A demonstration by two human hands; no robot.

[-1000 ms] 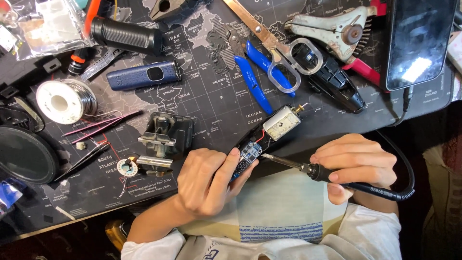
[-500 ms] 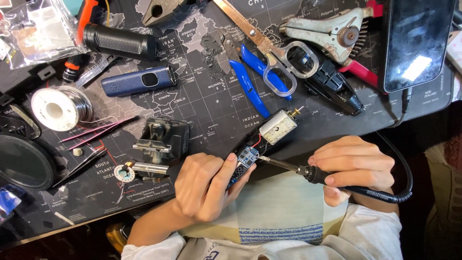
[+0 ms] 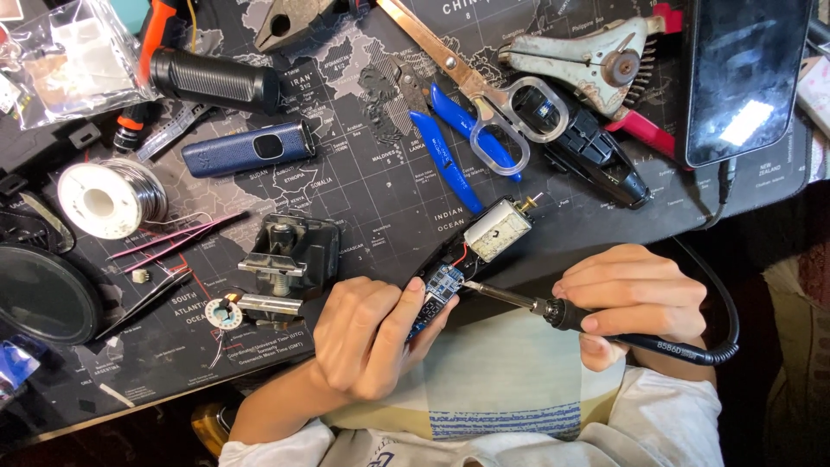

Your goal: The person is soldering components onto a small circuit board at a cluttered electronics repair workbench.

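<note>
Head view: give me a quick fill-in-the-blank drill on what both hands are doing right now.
1. The right hand grips a soldering ____.
2. Its tip touches the small ____ circuit board.
3. The left hand steadies that board, wired to a silver ____.
4. The spool of solder wire lies to the ____ of the hands.

Missing: iron; blue; motor; left

The soldering iron [image 3: 596, 324] in the right hand [image 3: 640, 298] has advanced leftward; its tip now meets the blue circuit board [image 3: 439, 290] held by the left hand [image 3: 372, 342]. Both hands sit slightly left of their earlier frame position. The silver motor [image 3: 497, 229] shifted likewise.
</note>
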